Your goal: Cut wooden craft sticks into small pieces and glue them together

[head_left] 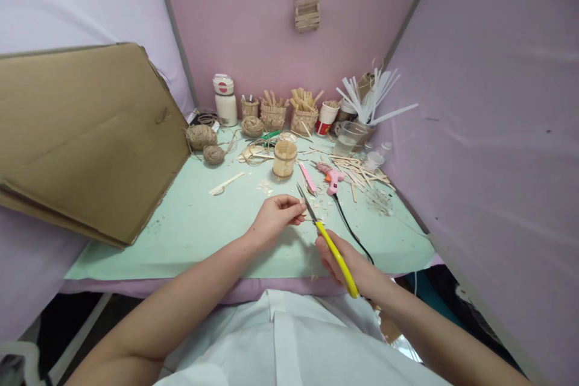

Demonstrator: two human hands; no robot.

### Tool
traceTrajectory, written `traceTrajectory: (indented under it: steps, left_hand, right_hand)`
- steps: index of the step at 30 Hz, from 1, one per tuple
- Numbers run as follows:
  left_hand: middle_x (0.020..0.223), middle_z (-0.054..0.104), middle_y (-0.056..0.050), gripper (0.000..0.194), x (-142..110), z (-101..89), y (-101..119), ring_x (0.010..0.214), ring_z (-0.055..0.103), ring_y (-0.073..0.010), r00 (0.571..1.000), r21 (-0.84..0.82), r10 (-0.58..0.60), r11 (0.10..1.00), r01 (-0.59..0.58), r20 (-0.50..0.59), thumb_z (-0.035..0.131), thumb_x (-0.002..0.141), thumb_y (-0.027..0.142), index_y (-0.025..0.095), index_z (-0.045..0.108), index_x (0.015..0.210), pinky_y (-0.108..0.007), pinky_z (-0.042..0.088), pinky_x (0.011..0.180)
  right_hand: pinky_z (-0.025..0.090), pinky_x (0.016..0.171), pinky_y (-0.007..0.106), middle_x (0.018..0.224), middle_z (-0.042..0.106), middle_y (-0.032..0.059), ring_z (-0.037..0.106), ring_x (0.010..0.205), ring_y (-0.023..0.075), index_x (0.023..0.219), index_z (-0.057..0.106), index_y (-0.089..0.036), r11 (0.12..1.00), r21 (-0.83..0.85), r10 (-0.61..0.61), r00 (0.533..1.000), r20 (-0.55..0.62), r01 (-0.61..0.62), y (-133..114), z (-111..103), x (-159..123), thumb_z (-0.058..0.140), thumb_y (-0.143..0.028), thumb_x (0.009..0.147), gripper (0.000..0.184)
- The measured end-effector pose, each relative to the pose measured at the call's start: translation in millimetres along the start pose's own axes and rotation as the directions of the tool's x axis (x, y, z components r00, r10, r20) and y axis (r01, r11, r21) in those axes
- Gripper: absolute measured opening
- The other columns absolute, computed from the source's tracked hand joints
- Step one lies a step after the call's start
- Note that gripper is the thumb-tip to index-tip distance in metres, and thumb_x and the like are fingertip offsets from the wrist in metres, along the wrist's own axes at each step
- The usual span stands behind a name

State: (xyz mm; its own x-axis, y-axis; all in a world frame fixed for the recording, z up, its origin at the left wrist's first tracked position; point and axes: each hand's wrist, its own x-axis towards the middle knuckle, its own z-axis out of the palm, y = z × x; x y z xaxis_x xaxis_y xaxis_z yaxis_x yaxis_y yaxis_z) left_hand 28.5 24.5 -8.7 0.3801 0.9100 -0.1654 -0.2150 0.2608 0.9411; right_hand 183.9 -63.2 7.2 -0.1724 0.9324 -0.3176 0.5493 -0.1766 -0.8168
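Observation:
My left hand pinches a small pale piece of wood between thumb and fingers. Wrapped around the yellow handles of a pair of scissors is my right hand. The dark blades point away from me and lie right beside the pale piece; whether they touch it I cannot tell. Just beyond my hands stands a small round wooden cup with a dark band near its rim. A pink cutter and a pink glue gun lie to the right of the cup.
Wooden sticks are scattered at the right, near a clear plastic cup. Twine balls, stick-filled woven baskets and a white jar line the back. A large cardboard sheet leans at the left. The glue gun's black cord runs to the front edge.

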Motion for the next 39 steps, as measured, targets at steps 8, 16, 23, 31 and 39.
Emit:
traceTrajectory:
  steps: [8,16,23,31,39]
  left_hand:
    - [0.062,0.059,0.000,0.028,0,-0.5,1,0.058,0.055,-0.0081,1.000,0.009,-0.007,1.000,0.007,0.018,0.076,0.059,0.035,0.014,0.062,0.071,-0.021,0.045,0.058]
    - [0.061,0.058,0.000,0.031,-1,-3.5,5,0.053,0.051,-0.0070,0.998,0.081,-0.011,0.997,0.007,0.055,0.075,0.058,0.038,0.013,0.063,0.072,-0.021,0.043,0.055]
    - [0.061,0.057,0.001,0.028,-1,-3.4,5,0.054,0.050,-0.0069,0.998,0.095,-0.005,0.996,-0.001,0.064,0.073,0.060,0.037,0.014,0.062,0.071,-0.021,0.041,0.056]
    - [0.061,0.057,0.001,0.029,-1,-3.2,3,0.054,0.050,-0.0074,0.998,0.102,-0.014,0.995,0.007,0.064,0.074,0.059,0.038,0.014,0.062,0.071,-0.021,0.041,0.055]
    - [0.065,0.059,0.000,0.029,-1,-2.1,2,0.057,0.054,-0.0078,0.997,0.034,-0.040,0.999,0.038,0.068,0.076,0.058,0.036,0.014,0.062,0.072,-0.021,0.042,0.057]
  right_hand:
    - [0.031,0.043,0.023,0.053,0.040,-0.0072,0.037,0.044,0.0092,0.073,0.032,-0.022,1.000,0.019,-0.007,1.000,0.022,0.007,2,0,-1,0.040,-0.055,0.087,0.036]
    - [0.032,0.044,0.024,0.058,0.039,-0.0058,0.034,0.047,0.0095,0.071,0.032,-0.023,0.999,-0.023,-0.044,0.998,0.050,0.045,-4,-7,-6,0.036,-0.056,0.087,0.037]
    - [0.031,0.045,0.025,0.057,0.038,-0.0054,0.032,0.049,0.0106,0.076,0.040,-0.022,0.992,-0.032,-0.121,0.992,0.032,0.122,-4,-7,-9,0.034,-0.052,0.089,0.034]
    - [0.031,0.045,0.025,0.056,0.039,-0.0051,0.033,0.048,0.0107,0.075,0.039,-0.022,0.999,-0.023,-0.046,0.998,0.041,0.047,-7,-7,-10,0.036,-0.050,0.089,0.032]
    - [0.029,0.043,0.024,0.055,0.038,-0.0055,0.029,0.046,0.0104,0.079,0.041,-0.021,0.998,0.016,-0.060,0.998,0.032,0.059,-6,-2,-12,0.029,-0.053,0.090,0.036]
